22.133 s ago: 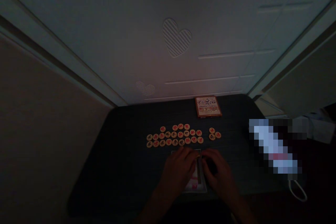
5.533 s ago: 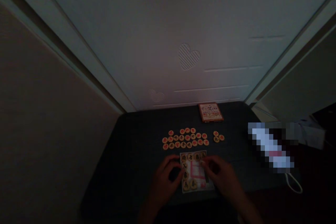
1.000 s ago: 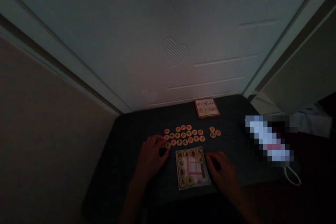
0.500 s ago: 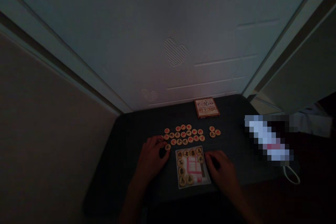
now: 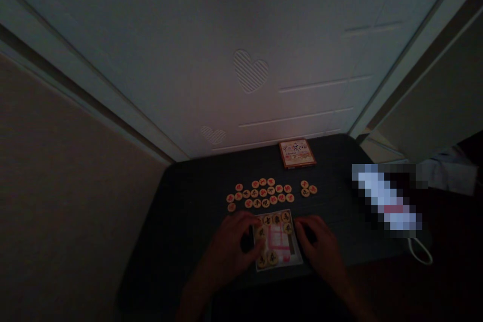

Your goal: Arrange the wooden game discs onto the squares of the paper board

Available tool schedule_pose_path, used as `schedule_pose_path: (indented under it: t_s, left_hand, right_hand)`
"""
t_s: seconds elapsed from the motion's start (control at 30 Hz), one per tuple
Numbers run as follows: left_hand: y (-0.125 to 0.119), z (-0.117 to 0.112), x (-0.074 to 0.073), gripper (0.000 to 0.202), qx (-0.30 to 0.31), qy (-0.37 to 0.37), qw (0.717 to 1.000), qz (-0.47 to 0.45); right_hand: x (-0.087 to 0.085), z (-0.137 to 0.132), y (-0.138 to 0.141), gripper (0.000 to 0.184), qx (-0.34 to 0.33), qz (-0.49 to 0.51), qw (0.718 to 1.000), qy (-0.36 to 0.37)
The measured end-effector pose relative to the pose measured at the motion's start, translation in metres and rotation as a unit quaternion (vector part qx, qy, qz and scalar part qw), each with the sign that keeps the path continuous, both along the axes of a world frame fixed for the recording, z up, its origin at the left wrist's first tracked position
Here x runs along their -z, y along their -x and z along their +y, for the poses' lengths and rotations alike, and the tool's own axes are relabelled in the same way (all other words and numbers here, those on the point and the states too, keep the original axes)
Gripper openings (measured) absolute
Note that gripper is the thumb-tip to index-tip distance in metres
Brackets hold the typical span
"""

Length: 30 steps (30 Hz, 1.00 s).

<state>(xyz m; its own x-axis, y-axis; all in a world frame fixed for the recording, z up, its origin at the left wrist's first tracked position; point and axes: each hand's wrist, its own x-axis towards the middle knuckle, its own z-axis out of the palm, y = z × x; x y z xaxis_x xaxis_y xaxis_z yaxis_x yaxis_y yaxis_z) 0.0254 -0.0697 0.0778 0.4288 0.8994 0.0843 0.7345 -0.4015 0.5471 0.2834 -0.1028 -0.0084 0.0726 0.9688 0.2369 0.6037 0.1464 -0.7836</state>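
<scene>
Low over the left side of a shallow clear tray [image 5: 298,256] is my left hand [image 5: 234,239], thumb and fingers bent around a round xiangqi piece [image 5: 261,232] with a black character. Whether that piece rests on the tray or on others is hard to tell in the dim light. My right hand [image 5: 319,241] is curled at the tray's right edge, thumb and forefinger against it. Inside the tray, wooden pieces [image 5: 277,219] line the top, with others at the upper right and lower left. A pink-lined sheet [image 5: 278,239] shows in the middle. My left hand hides part of the left column.
Beyond the tray lie rows of red and black xiangqi pieces [image 5: 264,192], with three more pieces [image 5: 305,192] grouped to the right. A flat square box [image 5: 297,154] is at the back of the dark table [image 5: 181,201]. A blurred-out pale object [image 5: 388,201] is at the right.
My left hand has moved right from the loose pieces to the tray's left side. The black piece by its thumb has left the table spot. My right hand stays at the tray's edge.
</scene>
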Motion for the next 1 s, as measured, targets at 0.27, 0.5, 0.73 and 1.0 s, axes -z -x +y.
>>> schedule_pose_path:
  t_s: [0.27, 0.5, 0.73, 1.0]
  left_hand:
    - [-0.038, -0.014, 0.0, 0.022, 0.09, 0.102, 0.99, 0.032]
    - [-0.05, -0.016, 0.01, 0.022, 0.116, 0.083, 0.989, 0.05]
    - [-0.055, -0.018, 0.016, 0.014, 0.116, 0.09, 0.987, 0.061]
    - [-0.054, -0.019, 0.005, 0.04, 0.118, 0.107, 0.987, 0.03]
  right_hand:
    - [0.0, 0.001, 0.0, 0.023, 0.002, 0.002, 1.0, 0.002]
    - [0.0, 0.001, 0.0, 0.023, -0.005, 0.013, 1.0, 0.002]
    - [0.001, 0.001, -0.001, 0.024, -0.008, 0.01, 1.0, 0.006]
    - [-0.002, 0.001, 0.0, 0.021, 0.001, 0.01, 1.0, -0.004]
